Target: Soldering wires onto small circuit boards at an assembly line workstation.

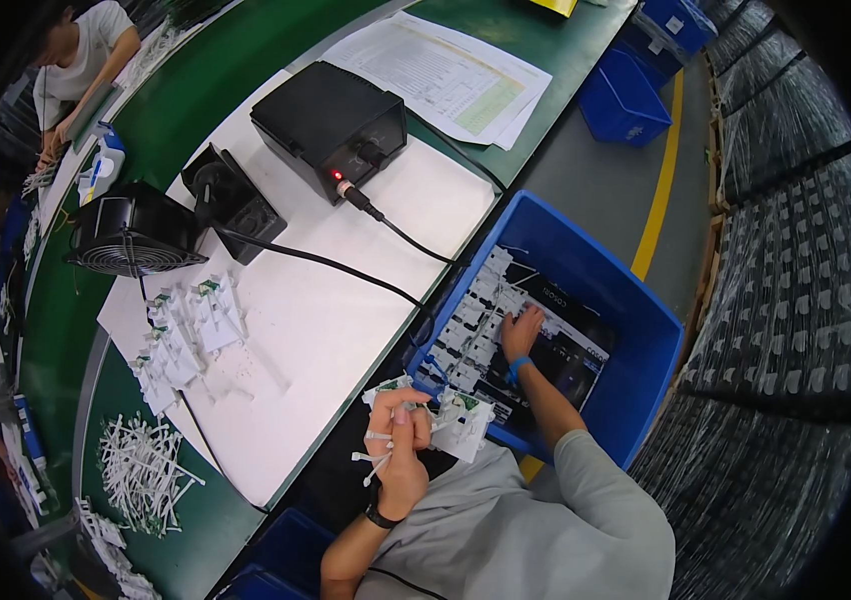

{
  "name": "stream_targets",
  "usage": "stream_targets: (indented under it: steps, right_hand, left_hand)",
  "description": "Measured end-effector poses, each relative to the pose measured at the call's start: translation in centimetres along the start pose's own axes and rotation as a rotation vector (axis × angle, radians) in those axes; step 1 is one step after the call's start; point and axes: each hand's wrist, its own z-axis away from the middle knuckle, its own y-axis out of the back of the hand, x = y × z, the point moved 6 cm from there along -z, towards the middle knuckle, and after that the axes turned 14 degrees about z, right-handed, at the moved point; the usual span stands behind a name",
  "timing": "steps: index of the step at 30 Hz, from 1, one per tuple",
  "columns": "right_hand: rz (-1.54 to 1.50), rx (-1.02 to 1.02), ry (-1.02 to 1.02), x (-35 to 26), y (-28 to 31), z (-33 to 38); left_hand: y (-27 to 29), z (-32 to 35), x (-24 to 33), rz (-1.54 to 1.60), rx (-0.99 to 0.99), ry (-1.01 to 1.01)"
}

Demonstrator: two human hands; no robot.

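My left hand (402, 440), with a black band at the wrist, is closed in front of my body. Several short white cables (374, 458) stick out between its fingers. White plastic parts with small green circuit boards (462, 424) show beside and behind the hand; whether it grips them too is hard to see. My right hand (523, 333), with a blue wrist strap, reaches into a blue bin (658, 335). Its fingers are stretched out over a black printed carton sheet (571, 345), next to rows of white plastic parts (473, 325).
On the bench stand a black soldering station (331, 125), an iron holder (234, 200) and a black fan (136, 232). More white parts with boards (186, 330) and a pile of white cables (146, 475) lie left. Wrapped pallets (786, 270) line the right. Another person (91, 55) sits far left.
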Motion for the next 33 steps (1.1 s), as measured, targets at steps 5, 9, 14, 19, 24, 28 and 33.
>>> stream_targets:
  steps: [5, 9, 14, 19, 24, 28, 33]
  right_hand:
    - [-0.021, -0.135, 0.329, 0.1, 0.2, 4.6]
    - [-0.121, -0.193, 0.138, -0.1, -0.8, 5.3]
    - [-0.147, -0.166, 0.048, -0.8, -1.6, 4.7]
    - [-0.071, -0.155, 0.117, 0.5, 0.3, 4.3]
    - [-0.526, 0.031, -0.049, -1.3, 10.3, 3.2]
    - [-0.711, 0.211, -0.036, -4.1, 24.3, 2.5]
    - [-0.704, 0.218, 0.328, -7.0, 36.3, 5.1]
  left_hand:
    - [0.2, 0.0, -0.1, 0.014, 0.014, 0.011]
    - [0.0, 0.1, -0.2, 0.019, 0.003, 0.035]
    - [0.1, 0.0, -0.3, 0.019, -0.004, 0.033]
    - [-0.5, 0.0, -0.7, -0.025, -0.021, 0.041]
    - [-3.6, -0.5, -1.0, -0.093, -0.077, 0.087]
    - [-7.1, -2.0, -2.1, -0.179, -0.166, 0.044]
    - [-11.4, -3.7, -5.1, -0.343, -0.278, 0.059]
